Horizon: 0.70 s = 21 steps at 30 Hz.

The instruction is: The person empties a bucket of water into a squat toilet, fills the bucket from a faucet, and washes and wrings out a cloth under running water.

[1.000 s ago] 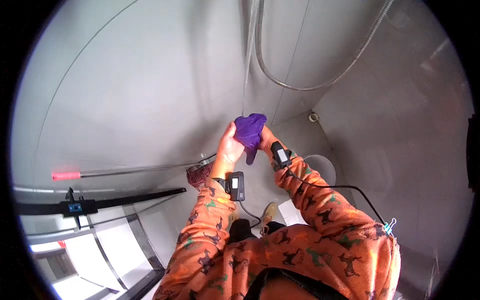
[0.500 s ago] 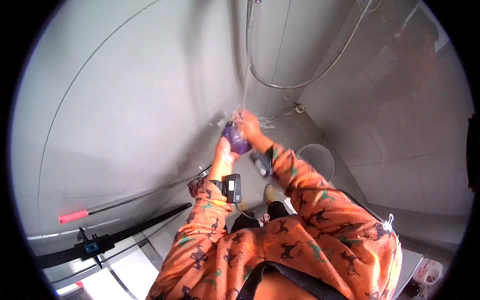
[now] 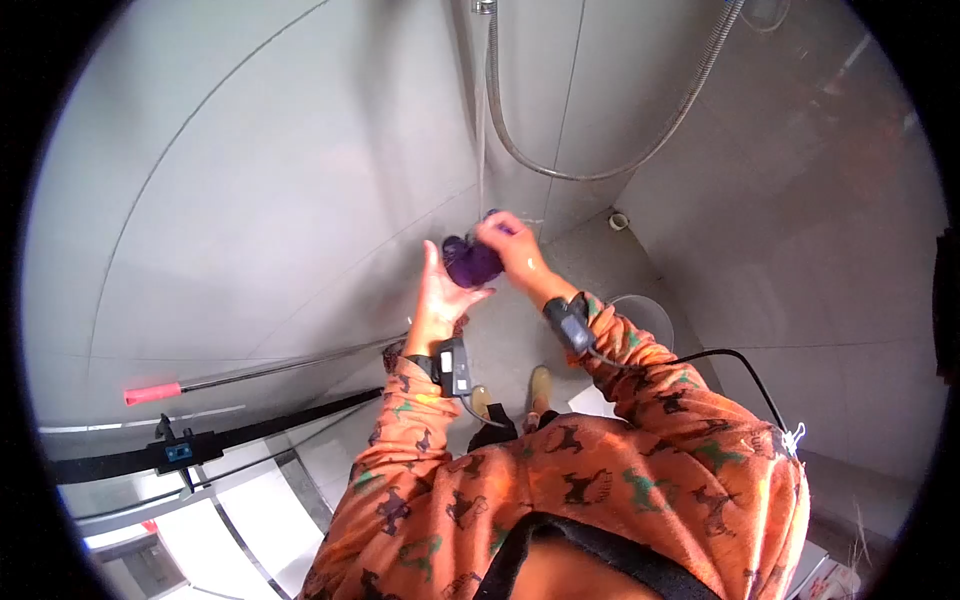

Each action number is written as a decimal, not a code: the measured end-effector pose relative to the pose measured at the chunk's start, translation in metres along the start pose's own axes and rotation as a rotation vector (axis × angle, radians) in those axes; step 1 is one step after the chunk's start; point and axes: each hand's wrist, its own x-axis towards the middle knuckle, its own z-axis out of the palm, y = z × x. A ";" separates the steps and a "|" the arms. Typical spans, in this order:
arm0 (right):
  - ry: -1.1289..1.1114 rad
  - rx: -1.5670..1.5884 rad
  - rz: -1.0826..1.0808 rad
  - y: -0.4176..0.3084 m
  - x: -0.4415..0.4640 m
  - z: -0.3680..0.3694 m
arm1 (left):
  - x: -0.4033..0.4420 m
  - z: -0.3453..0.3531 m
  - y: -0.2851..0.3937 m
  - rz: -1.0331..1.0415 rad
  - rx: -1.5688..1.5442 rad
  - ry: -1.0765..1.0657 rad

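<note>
A wet purple cloth (image 3: 472,264) is bunched between my two hands, just below a thin stream of water (image 3: 482,150) that falls from a metal outlet (image 3: 484,7). My left hand (image 3: 445,288) lies under and beside the cloth, palm up, with its thumb stretched out and its fingers spread. From above, my right hand (image 3: 512,245) pinches the cloth's upper right part between bent fingers. Both wrists carry a small black device on a strap.
A metal shower hose (image 3: 600,178) loops down the wall. A round bucket (image 3: 643,318) stands on the floor right of my right forearm. To the left are a pole with a pink handle (image 3: 152,394) and a black bar (image 3: 270,430). A white pipe end (image 3: 619,221) sits near the corner.
The cloth was spread over both hands, then rubbed under the splashing water; now it is bunched smaller. My right hand has moved onto its top, and my left fingers have opened out.
</note>
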 end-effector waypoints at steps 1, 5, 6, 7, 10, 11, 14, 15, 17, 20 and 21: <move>-0.082 -0.277 -0.134 -0.006 -0.014 0.014 | 0.004 -0.004 -0.008 -0.058 -0.013 -0.096; -0.366 -0.833 -0.718 -0.009 -0.046 0.051 | 0.039 -0.068 -0.018 0.379 0.272 -0.336; -0.273 -0.950 -0.681 0.005 -0.027 0.045 | 0.054 -0.082 -0.016 0.510 0.342 -0.474; -0.178 -1.064 -0.641 0.016 -0.001 0.038 | 0.028 -0.033 -0.010 0.197 -0.021 0.022; 0.043 -0.993 -0.180 0.006 0.045 0.034 | 0.028 -0.011 0.007 0.273 0.111 0.052; -0.007 -0.915 0.008 0.003 0.055 0.028 | 0.024 -0.006 0.012 0.273 0.109 0.054; 0.078 -0.123 0.224 0.029 0.069 0.012 | 0.025 -0.007 0.025 0.291 0.154 -0.021; 0.020 0.004 0.391 0.022 0.072 0.005 | 0.014 0.008 0.031 0.276 0.091 -0.044; -0.154 0.229 0.419 0.016 0.047 0.016 | -0.002 0.023 0.041 0.189 0.035 -0.012; -0.069 -0.446 0.027 0.037 0.000 0.044 | 0.005 -0.011 0.042 0.216 0.089 -0.005; -0.096 -0.712 -0.448 0.037 -0.011 0.051 | -0.001 -0.020 0.038 0.171 0.061 -0.058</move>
